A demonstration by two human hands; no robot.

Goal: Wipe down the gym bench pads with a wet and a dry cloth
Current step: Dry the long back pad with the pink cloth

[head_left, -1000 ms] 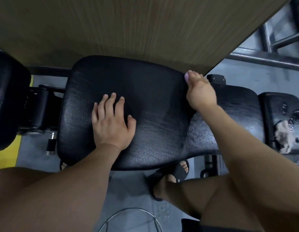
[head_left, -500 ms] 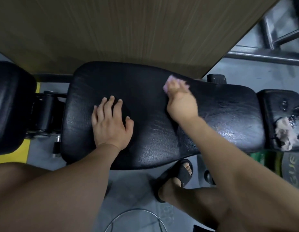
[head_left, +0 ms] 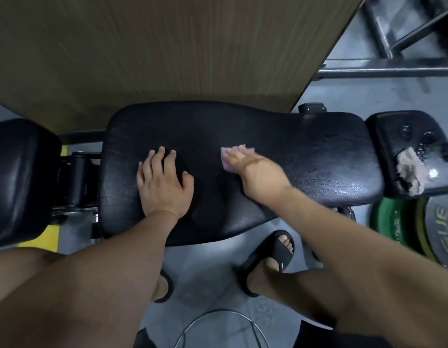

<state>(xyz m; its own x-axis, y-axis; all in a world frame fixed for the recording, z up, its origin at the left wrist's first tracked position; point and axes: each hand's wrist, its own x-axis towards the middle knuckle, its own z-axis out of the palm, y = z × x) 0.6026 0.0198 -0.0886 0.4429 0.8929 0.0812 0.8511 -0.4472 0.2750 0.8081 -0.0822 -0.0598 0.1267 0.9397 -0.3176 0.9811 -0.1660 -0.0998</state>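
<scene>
The long black bench pad [head_left: 305, 156] runs across the middle of the view, its right part shiny with moisture. My right hand [head_left: 255, 172] presses a small pink cloth [head_left: 226, 162] flat against the pad's centre, fingers straight over it; most of the cloth is hidden under the hand. My left hand [head_left: 162, 184] rests flat on the pad's left part, fingers spread, holding nothing. A second, grey-white cloth [head_left: 409, 172] lies crumpled on the smaller black pad [head_left: 393, 136] at the right end.
Another black pad [head_left: 19, 177] sits at the left, joined by a black hinge bracket [head_left: 77, 182]. A wooden panel [head_left: 167, 46] stands behind the bench. Weight plates [head_left: 418, 227] lie on the floor at right, a metal frame [head_left: 393, 66] at top right. My sandalled feet [head_left: 275, 254] stand below.
My right hand slid the pink cloth from the pad's far edge toward the near centre, leftward. The left hand stayed in place. The view shifted to take in more of the right side.
</scene>
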